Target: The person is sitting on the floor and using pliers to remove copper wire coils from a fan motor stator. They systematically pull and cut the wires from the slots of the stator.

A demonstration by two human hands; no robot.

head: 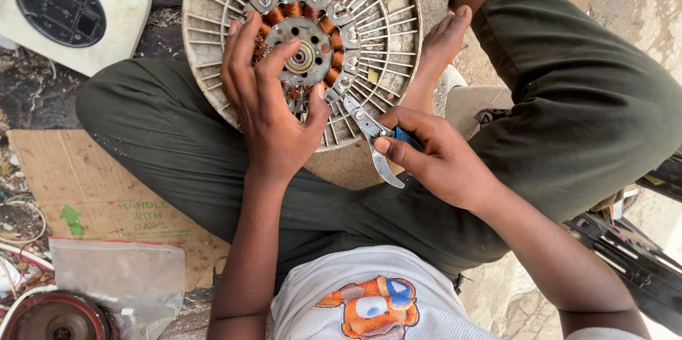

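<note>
Grille point(387, 34) of a round white fan housing rests face-up on the person's crossed legs, its top cut off by the frame edge. Copper windings point(298, 14) ring the central motor, partly hidden under the left hand point(273, 109), which lies spread across it. The right hand point(440, 162) is clenched on blue-handled pliers point(373, 134), pointing up-left, tips at the windings.
</note>
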